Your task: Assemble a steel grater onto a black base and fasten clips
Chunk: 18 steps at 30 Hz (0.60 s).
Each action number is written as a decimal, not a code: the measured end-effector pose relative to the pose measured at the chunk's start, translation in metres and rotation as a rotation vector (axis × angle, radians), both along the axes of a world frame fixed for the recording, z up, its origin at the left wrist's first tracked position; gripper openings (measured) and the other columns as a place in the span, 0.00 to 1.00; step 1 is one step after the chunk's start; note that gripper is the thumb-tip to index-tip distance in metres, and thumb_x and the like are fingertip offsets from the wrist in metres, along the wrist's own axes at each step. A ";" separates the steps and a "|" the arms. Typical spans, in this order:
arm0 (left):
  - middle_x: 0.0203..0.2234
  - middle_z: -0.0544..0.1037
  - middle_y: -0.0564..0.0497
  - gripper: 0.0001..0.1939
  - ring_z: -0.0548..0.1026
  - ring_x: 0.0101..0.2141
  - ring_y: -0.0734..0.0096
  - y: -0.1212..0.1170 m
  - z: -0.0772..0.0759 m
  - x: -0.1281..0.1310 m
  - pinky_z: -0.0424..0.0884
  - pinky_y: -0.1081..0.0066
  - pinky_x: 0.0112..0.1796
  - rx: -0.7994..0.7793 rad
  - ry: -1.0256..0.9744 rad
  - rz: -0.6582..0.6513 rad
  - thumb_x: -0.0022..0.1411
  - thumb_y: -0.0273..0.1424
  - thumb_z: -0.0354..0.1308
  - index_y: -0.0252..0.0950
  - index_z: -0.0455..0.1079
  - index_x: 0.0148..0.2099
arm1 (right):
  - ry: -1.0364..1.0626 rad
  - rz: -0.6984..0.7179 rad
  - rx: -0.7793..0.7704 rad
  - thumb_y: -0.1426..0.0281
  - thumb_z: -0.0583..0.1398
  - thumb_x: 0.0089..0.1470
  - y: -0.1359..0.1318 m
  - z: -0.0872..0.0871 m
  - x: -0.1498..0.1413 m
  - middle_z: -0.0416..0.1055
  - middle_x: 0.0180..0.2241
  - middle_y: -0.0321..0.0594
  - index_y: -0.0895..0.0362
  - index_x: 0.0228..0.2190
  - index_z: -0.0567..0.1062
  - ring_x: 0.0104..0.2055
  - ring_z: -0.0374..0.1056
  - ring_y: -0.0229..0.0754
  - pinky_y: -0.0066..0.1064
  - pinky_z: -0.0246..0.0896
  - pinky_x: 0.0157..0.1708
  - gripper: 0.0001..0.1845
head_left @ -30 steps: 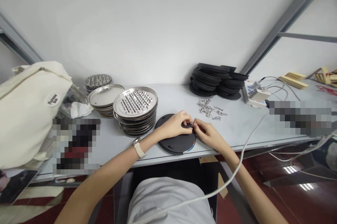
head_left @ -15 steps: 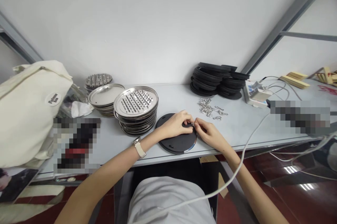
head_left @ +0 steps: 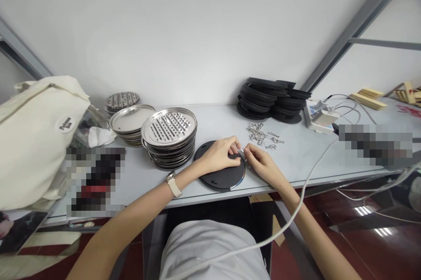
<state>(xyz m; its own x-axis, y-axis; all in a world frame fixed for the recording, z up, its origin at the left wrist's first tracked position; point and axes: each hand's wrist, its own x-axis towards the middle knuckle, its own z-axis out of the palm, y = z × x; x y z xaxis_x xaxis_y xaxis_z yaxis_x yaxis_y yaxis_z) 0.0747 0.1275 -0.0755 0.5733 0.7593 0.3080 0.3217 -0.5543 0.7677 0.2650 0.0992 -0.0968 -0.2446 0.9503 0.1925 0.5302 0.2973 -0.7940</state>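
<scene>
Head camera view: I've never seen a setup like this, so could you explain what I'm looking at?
There's no machine, just a person's two bare hands, filmed by a camera worn on the head, looking forward and down. The left hand rests on a black disc. The right hand pinches a small shiny metal piece near the disc's edge. The table also carries stacked metal plates, stacked black pieces and loose metal fittings.

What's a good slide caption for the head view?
Left hand on a black disc, right hand pinching a metal piece.
</scene>
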 end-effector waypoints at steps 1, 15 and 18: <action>0.30 0.73 0.55 0.12 0.72 0.31 0.75 0.000 0.001 0.000 0.70 0.74 0.34 -0.007 -0.006 -0.003 0.51 0.26 0.61 0.36 0.65 0.39 | -0.010 0.001 0.003 0.58 0.48 0.64 0.000 0.000 -0.001 0.52 0.21 0.30 0.54 0.24 0.57 0.25 0.51 0.36 0.28 0.48 0.26 0.19; 0.38 0.69 0.53 0.13 0.70 0.30 0.76 -0.001 0.002 0.000 0.67 0.73 0.33 0.036 0.040 0.027 0.51 0.29 0.61 0.37 0.62 0.39 | -0.151 0.095 0.039 0.64 0.48 0.64 -0.001 0.002 -0.003 0.55 0.20 0.30 0.54 0.26 0.59 0.23 0.53 0.36 0.29 0.48 0.26 0.15; 0.40 0.71 0.52 0.14 0.70 0.30 0.76 -0.002 0.003 0.000 0.68 0.72 0.34 0.027 0.050 0.002 0.52 0.29 0.60 0.37 0.64 0.42 | -0.152 0.103 0.042 0.64 0.48 0.64 -0.001 0.002 -0.002 0.57 0.21 0.30 0.55 0.27 0.61 0.23 0.54 0.36 0.29 0.49 0.26 0.14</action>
